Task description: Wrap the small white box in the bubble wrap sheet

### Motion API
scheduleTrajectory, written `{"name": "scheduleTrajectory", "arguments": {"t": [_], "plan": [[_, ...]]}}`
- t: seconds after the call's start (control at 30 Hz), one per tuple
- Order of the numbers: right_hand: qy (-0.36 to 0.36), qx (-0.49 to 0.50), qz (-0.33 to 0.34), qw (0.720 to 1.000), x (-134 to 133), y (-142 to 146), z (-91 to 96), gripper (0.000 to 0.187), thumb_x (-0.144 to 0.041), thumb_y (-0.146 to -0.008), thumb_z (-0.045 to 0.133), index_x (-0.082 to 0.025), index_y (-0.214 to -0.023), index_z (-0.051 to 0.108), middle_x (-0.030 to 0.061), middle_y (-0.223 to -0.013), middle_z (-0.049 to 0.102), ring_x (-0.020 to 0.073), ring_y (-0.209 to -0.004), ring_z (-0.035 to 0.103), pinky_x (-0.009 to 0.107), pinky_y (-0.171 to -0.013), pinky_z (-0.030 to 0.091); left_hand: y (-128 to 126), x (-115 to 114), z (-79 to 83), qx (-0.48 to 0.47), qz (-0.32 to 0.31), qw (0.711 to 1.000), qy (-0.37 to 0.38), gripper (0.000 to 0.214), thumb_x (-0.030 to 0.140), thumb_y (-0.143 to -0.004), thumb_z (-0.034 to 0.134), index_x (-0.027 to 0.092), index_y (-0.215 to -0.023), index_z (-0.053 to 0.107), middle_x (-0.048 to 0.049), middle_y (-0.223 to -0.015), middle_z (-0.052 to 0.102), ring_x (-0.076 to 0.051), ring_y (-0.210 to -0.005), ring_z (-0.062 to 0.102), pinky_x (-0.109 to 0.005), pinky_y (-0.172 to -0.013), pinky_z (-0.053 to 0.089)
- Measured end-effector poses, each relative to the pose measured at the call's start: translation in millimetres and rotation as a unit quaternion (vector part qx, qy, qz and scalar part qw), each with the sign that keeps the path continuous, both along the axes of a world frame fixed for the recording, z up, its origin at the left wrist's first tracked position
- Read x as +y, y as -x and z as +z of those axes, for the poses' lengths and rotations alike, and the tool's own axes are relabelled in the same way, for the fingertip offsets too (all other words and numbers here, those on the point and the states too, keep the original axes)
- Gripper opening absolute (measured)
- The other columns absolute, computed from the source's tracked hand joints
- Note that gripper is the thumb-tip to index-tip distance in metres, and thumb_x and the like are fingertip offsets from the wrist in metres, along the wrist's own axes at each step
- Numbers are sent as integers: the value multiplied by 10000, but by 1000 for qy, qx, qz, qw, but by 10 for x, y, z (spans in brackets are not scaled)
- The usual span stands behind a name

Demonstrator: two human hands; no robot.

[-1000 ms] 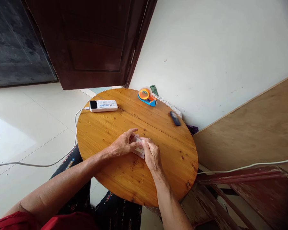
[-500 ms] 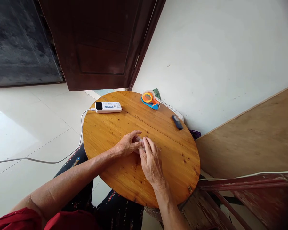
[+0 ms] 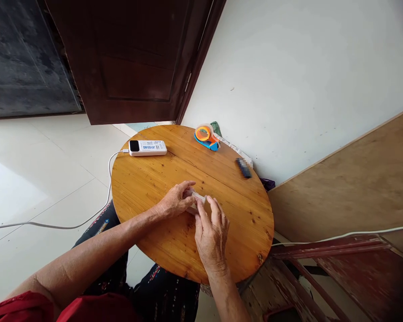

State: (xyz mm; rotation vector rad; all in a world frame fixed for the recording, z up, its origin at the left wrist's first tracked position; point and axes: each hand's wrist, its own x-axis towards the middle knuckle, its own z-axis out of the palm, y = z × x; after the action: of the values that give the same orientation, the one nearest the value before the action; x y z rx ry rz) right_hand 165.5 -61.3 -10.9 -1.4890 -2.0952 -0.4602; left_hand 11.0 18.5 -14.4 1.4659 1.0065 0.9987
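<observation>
Holding in the head view, with the left hand point(image 3: 180, 198), narrowly between thumb and fingers, a small clear item point(image 3: 199, 197), over the middle of the round wooden table point(image 3: 144, 188), well in from its edges. Meeting the item's right end with the right hand point(image 3: 212, 232), with fingers slightly parted and curved; hard to tell, with so much covered, whether gripping or merely touching. Seeing near the far left edge a white device point(image 3: 152, 148) with a black panel point(image 3: 134, 146), joined to a white cable point(image 3: 109, 179) hanging past the left edge. Seeing also, at the far edge, an orange-and-blue tape dispenser point(image 3: 206, 136), and, along the far right edge, a white printed strip point(image 3: 231, 146) beside a dark pixelated object point(image 3: 243, 168).
</observation>
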Motion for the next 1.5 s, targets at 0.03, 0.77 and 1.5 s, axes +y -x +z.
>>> {"name": "scheduleTrajectory", "arguments": {"t": [0.03, 0.77, 1.5], "plan": [[-7, 1, 1, 1000, 5, 0, -2, 374, -185, -971, 478, -228, -1325, 591, 161, -1400, 539, 311, -1257, 531, 439, -944, 455, 1, 3, -9, -4, -2, 1000, 1, 554, 244, -789, 607, 117, -1321, 520, -47, -972, 624, -151, -823, 584, -292, -783, 491], [-34, 47, 47, 997, 3, 14, 41, 298, -127, -914, 518, -206, -1163, 662, 147, -1308, 605, 292, -1178, 587, 436, -933, 459, -34, 12, 3, 70, 27, 997, -34, 586, 293, -764, 647, 130, -1316, 533, -7, -884, 609, -135, -754, 554, -276, -742, 490], [-11, 250, 44, 967, 71, -181, 29, 246, -229, -928, 543, -195, -1147, 650, 140, -1231, 645, 264, -1160, 611, 494, -1001, 500, 89, 23, -52, 34, 93, 995, 5, 506, 200, -799, 604, 128, -1299, 575, -146, -1230, 649, -249, -1073, 636, -405, -949, 524]]}}
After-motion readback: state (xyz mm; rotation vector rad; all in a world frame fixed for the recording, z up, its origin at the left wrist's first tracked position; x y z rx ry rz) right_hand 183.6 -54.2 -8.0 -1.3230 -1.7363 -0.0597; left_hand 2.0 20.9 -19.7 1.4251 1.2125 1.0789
